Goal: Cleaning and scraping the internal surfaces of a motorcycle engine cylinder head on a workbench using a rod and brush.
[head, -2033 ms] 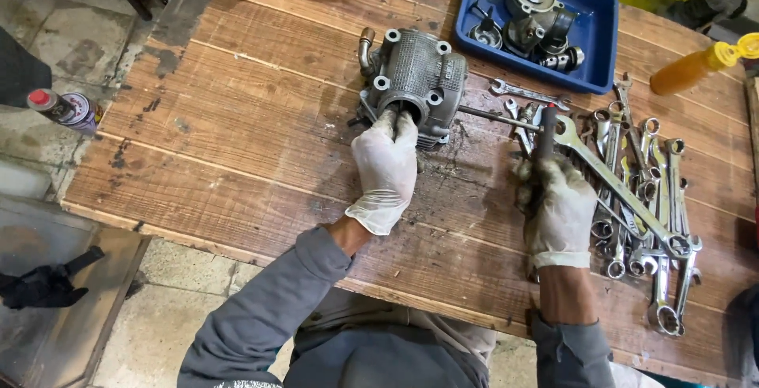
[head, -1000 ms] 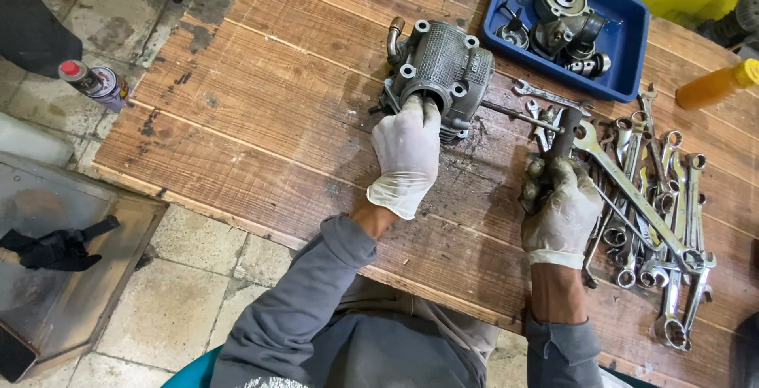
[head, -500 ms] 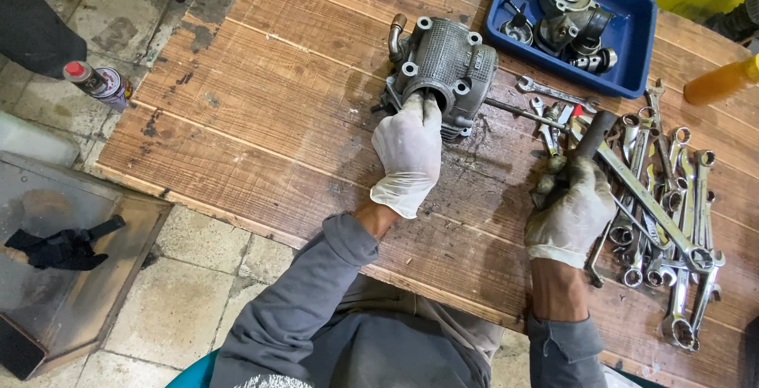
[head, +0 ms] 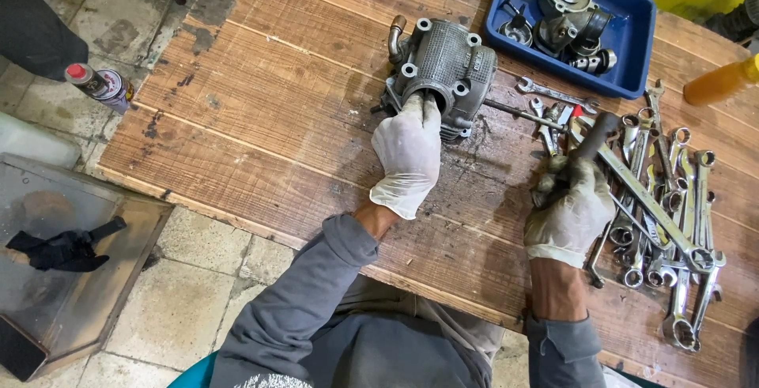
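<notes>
A grey metal engine cylinder head (head: 451, 64) lies on the wooden workbench (head: 261, 111). My left hand (head: 409, 155), in a white glove, rests on its near edge with fingers reaching into the round opening. My right hand (head: 571, 212), in a dirty glove, is closed around the dark handle of a tool (head: 594, 133) beside a spread of wrenches (head: 672, 206). The tool's working end is hidden behind the hand.
A blue tray (head: 624, 40) with engine parts sits at the back right. An orange bottle (head: 723, 81) lies at the right edge. A spray can (head: 99, 84) and a metal tray with a black rag (head: 59, 250) are on the floor at left.
My right hand has taken hold of a dark-handled tool among the wrenches and raised it slightly. My left hand has stayed on the cylinder head. The camera has drifted a little.
</notes>
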